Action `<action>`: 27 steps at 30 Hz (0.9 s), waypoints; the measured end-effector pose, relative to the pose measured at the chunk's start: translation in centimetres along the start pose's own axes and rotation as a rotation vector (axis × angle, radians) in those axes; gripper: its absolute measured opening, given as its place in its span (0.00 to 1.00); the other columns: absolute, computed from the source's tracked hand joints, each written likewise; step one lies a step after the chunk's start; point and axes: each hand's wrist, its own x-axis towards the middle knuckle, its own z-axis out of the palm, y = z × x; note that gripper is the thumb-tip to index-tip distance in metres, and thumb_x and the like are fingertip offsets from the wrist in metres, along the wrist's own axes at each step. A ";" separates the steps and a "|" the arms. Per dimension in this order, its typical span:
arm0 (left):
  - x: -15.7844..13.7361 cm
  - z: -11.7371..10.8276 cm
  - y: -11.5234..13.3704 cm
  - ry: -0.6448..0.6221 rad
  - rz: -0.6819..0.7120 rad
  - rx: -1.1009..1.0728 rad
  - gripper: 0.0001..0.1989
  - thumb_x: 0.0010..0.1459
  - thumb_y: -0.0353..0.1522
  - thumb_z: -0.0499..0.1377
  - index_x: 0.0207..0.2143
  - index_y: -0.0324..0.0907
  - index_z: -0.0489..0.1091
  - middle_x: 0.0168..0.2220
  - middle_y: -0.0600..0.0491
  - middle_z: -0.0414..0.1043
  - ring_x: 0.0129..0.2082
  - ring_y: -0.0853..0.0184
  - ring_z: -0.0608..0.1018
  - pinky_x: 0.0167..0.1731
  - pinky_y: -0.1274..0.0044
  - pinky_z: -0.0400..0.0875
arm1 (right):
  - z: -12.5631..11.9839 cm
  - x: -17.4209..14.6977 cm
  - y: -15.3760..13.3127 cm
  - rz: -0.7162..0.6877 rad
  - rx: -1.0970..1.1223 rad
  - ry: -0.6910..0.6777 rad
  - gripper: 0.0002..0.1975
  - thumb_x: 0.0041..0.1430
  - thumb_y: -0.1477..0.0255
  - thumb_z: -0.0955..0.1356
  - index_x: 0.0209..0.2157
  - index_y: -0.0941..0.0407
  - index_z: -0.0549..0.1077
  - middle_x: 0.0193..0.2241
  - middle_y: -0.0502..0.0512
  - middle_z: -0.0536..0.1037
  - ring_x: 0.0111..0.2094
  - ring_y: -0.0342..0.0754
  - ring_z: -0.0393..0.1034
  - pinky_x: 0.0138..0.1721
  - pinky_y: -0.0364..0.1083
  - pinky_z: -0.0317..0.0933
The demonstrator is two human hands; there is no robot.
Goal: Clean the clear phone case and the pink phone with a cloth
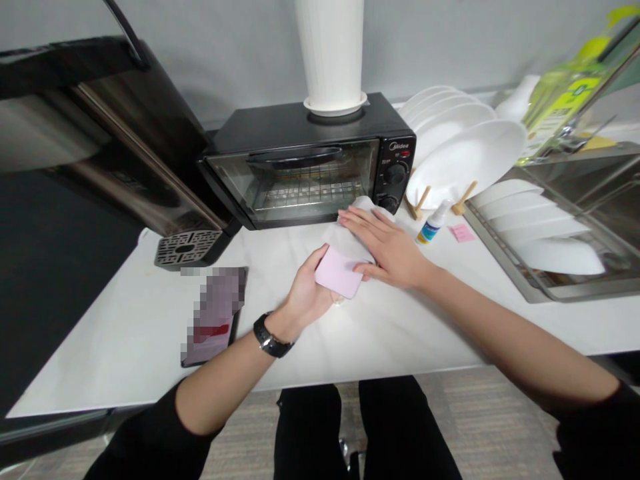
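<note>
My left hand (310, 293), with a black watch at the wrist, grips a flat pink rectangular object (339, 272) with rounded corners; its exact kind I cannot tell. My right hand (387, 247) presses a white wipe (350, 245) over the far part of that object, fingers laid across it and thumb at the near right edge. Both hands are above the white counter, in front of a black toaster oven (295, 167). The far end of the pink object is hidden under the wipe.
Right of the hands stand a small spray bottle (434, 223), a pink sticky note (462, 233) and white plates (463, 160) in a wooden rack. Farther right is a sink (540, 291) with bowls (537, 213). A tablet-like device (215, 320) and a coffee machine (190, 248) are left.
</note>
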 end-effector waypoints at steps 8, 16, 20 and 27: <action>-0.1 0.3 0.1 -0.019 0.038 -0.031 0.23 0.74 0.36 0.45 0.44 0.35 0.78 0.34 0.46 0.82 0.28 0.64 0.82 0.26 0.76 0.77 | 0.2 -0.1 0.4 0.023 0.027 0.060 0.43 0.67 0.39 0.56 0.67 0.58 0.61 0.69 0.74 0.63 0.72 0.64 0.57 0.73 0.69 0.43; -0.2 0.2 0.3 -0.071 -0.013 -0.009 0.24 0.74 0.37 0.44 0.44 0.35 0.78 0.34 0.43 0.82 0.30 0.59 0.84 0.26 0.72 0.78 | 0.0 -0.1 0.8 0.009 -0.026 0.090 0.39 0.70 0.42 0.56 0.68 0.56 0.63 0.65 0.69 0.69 0.67 0.62 0.63 0.72 0.67 0.48; -0.3 0.4 0.3 -0.104 0.002 -0.026 0.25 0.75 0.37 0.43 0.44 0.34 0.78 0.36 0.44 0.83 0.30 0.60 0.84 0.28 0.73 0.79 | 0.0 -0.1 0.9 -0.024 -0.026 0.123 0.37 0.70 0.42 0.57 0.63 0.57 0.67 0.60 0.69 0.71 0.64 0.64 0.66 0.70 0.67 0.52; 0.1 -0.2 -0.1 -0.173 -0.037 0.025 0.22 0.73 0.36 0.46 0.45 0.34 0.77 0.34 0.44 0.82 0.31 0.58 0.84 0.35 0.66 0.82 | -0.6 -0.1 0.8 -0.115 0.033 0.182 0.31 0.71 0.45 0.58 0.53 0.56 0.72 0.51 0.66 0.75 0.53 0.61 0.69 0.53 0.60 0.68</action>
